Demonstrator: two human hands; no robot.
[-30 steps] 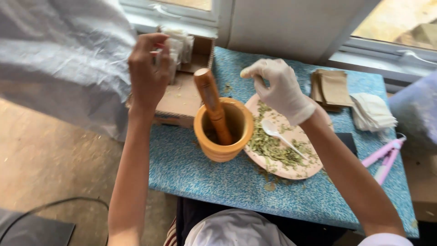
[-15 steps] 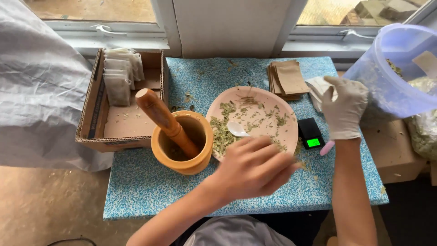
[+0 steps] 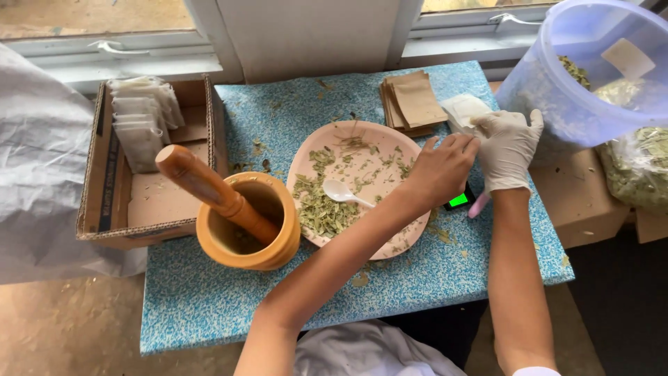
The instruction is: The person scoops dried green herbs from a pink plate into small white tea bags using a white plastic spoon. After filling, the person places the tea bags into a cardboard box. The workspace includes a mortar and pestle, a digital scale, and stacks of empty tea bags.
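The left hand (image 3: 440,169), bare, and the right hand (image 3: 506,147), in a white glove, meet at the right edge of the table (image 3: 209,306), both on a small white sachet (image 3: 465,111) that lies just beside the stack of brown paper envelopes (image 3: 412,102). The hands cover most of the sachet, so I cannot tell whether either grip is closed on it or only resting against it. A small scale (image 3: 459,200) is almost wholly hidden under the left wrist; only its green lit display shows. The translucent bucket (image 3: 591,76) is cut off by the frame's top and right edges. Half a second ago the left hand hovered low over the near rim of the pink plate (image 3: 362,181) of dried leaves, and the gloved hand was raised toward the bucket; both have since come together at the sachet. The wooden mortar (image 3: 271,244), the pestle (image 3: 209,189) and the white spoon (image 3: 341,193) lie as before.
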